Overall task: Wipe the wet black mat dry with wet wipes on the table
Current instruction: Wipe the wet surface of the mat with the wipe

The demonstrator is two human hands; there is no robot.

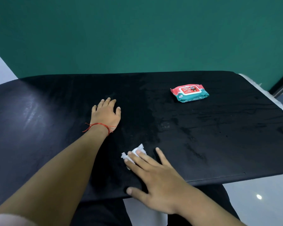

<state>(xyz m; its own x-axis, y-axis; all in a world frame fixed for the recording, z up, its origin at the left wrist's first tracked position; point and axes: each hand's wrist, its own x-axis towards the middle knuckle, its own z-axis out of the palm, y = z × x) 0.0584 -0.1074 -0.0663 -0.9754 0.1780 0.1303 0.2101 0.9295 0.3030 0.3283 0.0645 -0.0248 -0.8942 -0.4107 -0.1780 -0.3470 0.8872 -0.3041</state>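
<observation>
The black mat (219, 128) covers the whole table and shows darker damp patches in its middle and right part. My right hand (155, 178) lies flat near the mat's front edge, fingers pressing a crumpled white wipe (138, 150) onto the mat. Only the wipe's far part shows beyond my fingertips. My left hand (105, 114) rests palm down on the mat left of centre, fingers spread, holding nothing; a red thread circles its wrist. A red and teal pack of wet wipes (189, 92) lies at the back right, apart from both hands.
A green wall (137, 35) rises right behind the table's far edge. White floor (260, 193) shows at the lower right past the front edge. My dark-clothed legs sit under the table's front edge.
</observation>
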